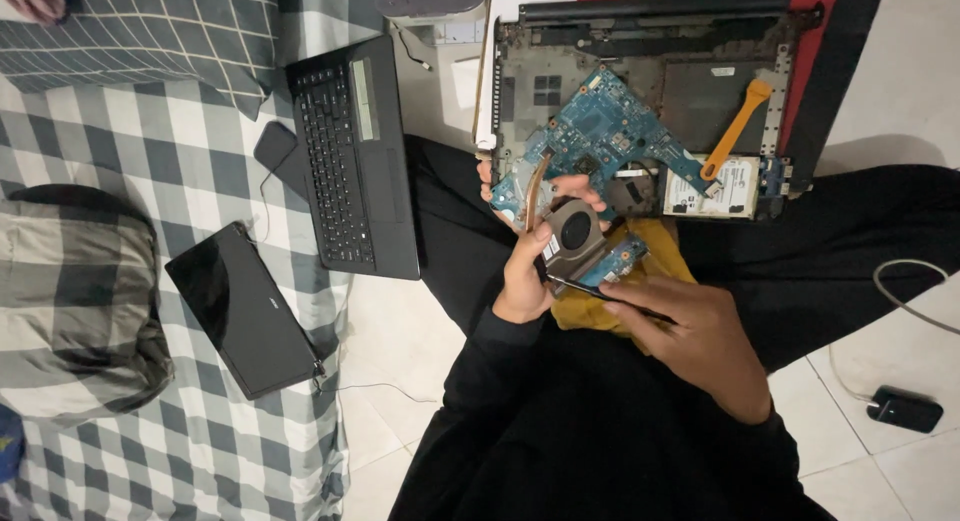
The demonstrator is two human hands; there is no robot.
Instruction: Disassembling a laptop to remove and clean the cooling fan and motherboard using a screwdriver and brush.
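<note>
Holding a grey laptop cooling fan with copper heat pipe (pixel 570 233), lifted just near of the blue motherboard (pixel 605 131) and still touching its near edge, above a yellow cloth (pixel 665 261) on the lap. Gripping the fan's left side with the left hand (pixel 525 276), fingers curled around it and thumb lying on its face. Pinching a thin dark tool (pixel 600 293), likely a small screwdriver, in the right hand (pixel 700 336), its tip touching the fan's near edge. Working, by the look of it, at freeing or servicing the fan; calling next for a steady left grip and a fine tip placement, without tugging the small blue daughter board (pixel 620 261) just right of the fan.

Lying farther off, the opened black laptop base (pixel 780 41), with an orange plastic pry tool (pixel 735 129) resting across it and a silver hard drive (pixel 725 186) beside. Sitting to the left, a detached black keyboard panel (pixel 350 161) and a black screen panel (pixel 240 306) on a grey-and-white checked bed cover (pixel 180 141). Trailing at the right over the white tiled floor (pixel 900 451), a white cable (pixel 905 281) and a small black box (pixel 904 409), well apart from the hands. Crowding the work mainly, the motherboard itself.
</note>
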